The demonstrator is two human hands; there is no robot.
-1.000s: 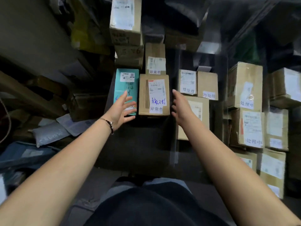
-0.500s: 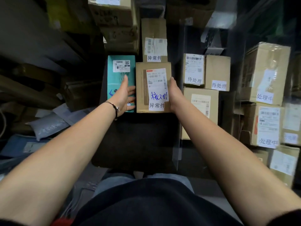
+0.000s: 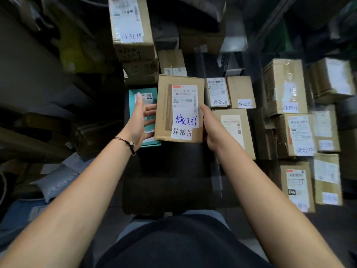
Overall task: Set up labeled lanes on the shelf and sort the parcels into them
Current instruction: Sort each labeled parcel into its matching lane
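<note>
Open shelf (image 3: 170, 171) nearside; cartons (image 3: 247, 122) packed right, behind

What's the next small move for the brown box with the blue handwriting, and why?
Probably set the brown box down on the dark shelf beside the teal parcel. The left hand and right hand flank its sides, and bare shelf shows just below it.
</note>
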